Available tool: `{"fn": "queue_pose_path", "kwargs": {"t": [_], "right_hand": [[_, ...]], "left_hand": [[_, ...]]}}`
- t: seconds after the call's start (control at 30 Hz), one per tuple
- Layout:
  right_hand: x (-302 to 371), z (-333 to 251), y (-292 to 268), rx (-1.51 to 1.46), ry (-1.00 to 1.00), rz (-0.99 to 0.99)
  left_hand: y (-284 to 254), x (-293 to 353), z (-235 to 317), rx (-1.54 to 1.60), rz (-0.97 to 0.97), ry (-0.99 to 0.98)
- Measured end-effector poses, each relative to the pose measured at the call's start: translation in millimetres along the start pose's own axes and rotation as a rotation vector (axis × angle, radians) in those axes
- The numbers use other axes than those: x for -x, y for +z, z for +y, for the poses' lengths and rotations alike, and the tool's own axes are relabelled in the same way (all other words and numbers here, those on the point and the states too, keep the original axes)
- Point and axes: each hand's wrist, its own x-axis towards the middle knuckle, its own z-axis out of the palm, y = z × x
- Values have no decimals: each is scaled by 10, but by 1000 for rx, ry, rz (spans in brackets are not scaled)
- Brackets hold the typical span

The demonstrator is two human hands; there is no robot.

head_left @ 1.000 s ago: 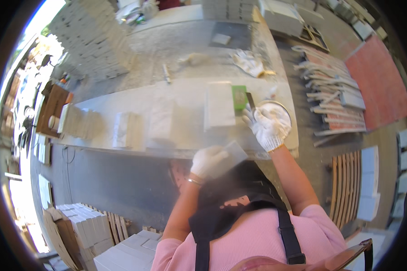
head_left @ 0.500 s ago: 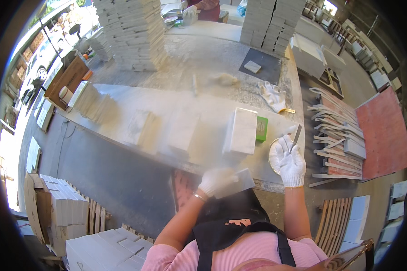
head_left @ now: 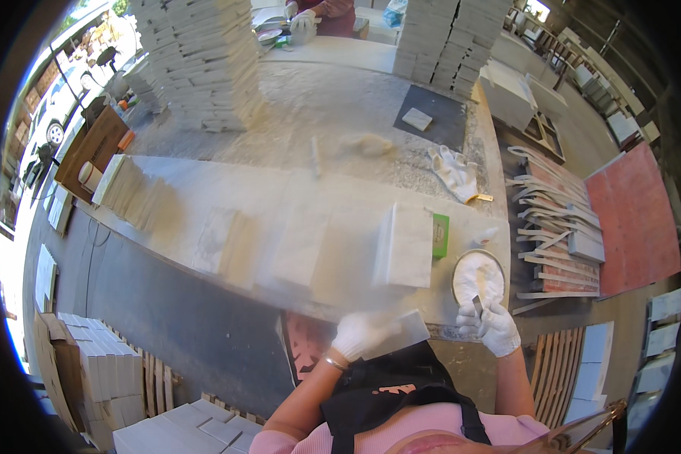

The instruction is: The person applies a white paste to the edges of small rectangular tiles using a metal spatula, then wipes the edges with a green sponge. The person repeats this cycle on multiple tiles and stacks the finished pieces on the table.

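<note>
My left hand (head_left: 359, 333), in a white knit glove, grips a thin, pale rectangular tile (head_left: 408, 334) by one side, over my lap at the table's front edge. My gloved right hand (head_left: 498, 329) is closed around a narrow flat blade (head_left: 477, 305) with a dark face. The blade is at the near rim of a round bowl (head_left: 461, 281) of white paste or powder; whether its tip is in the stuff I cannot tell. Left of the bowl stands a stack of white tiles (head_left: 410, 246), with a green box (head_left: 440, 236) against its right side.
Further tile stacks (head_left: 299, 246) stand leftward along the dusty table (head_left: 340, 181). An empty glove (head_left: 454, 172) and a small white bottle (head_left: 485, 235) lie beyond the bowl. Tall tile piles (head_left: 197, 68) rise at the back, where a gloved co-worker's hand (head_left: 303, 27) shows. Pale strips (head_left: 545, 219) cover a red board at right.
My right hand has moved down and nearer, off the bowl, and the blade that pointed up now sits low at the rim. My left hand and the tile have shifted slightly lower.
</note>
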Motion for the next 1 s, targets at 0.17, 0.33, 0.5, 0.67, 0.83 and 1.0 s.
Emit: {"fn": "queue_pose_path", "kwargs": {"t": [0.17, 0.33, 0.5, 0.67, 0.83, 1.0], "right_hand": [[100, -74, -186, 83, -70, 173], [167, -114, -433, -21, -235, 184], [148, -106, -635, -6, -240, 51], [103, -179, -656, 106, -25, 9], [63, -271, -624, 83, -183, 113], [92, -270, -701, -69, -303, 8]], "left_hand": [[1, 0, -18, 24, -4, 17], [-12, -5, -22, 12, -13, 52], [-9, -16, -22, -1, -33, 48], [3, -13, -41, 8, -14, 50], [8, -10, -45, 9, -10, 41], [15, -9, -51, 38, 8, 51]]}}
